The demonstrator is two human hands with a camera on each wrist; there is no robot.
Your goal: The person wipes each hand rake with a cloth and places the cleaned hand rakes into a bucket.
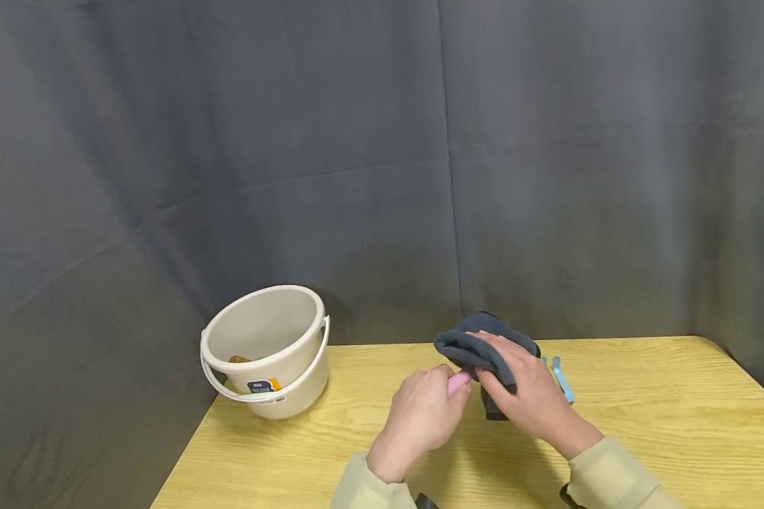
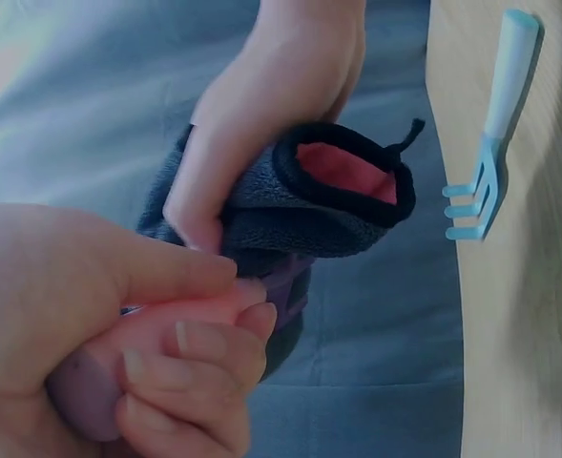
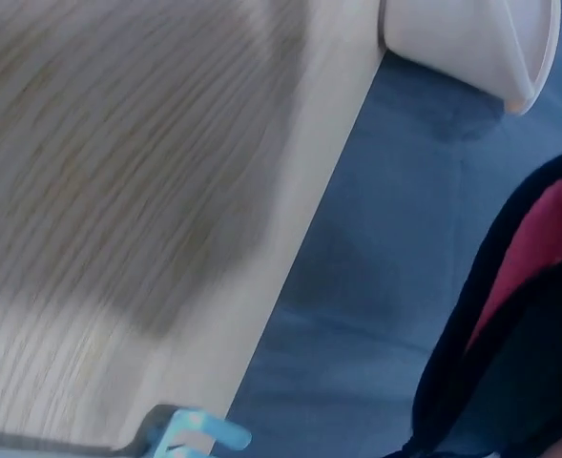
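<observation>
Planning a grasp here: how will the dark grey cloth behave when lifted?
The dark grey fleecy cloth is probably floppy: it folds and bunches around the right hand. Likely light, since that one hand holds it. Its fuzzy surface suggests little slipping.

Dark grey cloth [image 1: 484,348] with red lining, pale blue fork [image 1: 562,379], cream bucket [image 1: 266,348]

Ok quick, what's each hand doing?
Left hand: grips a pink thing.
Right hand: grips the dark grey cloth.
</observation>
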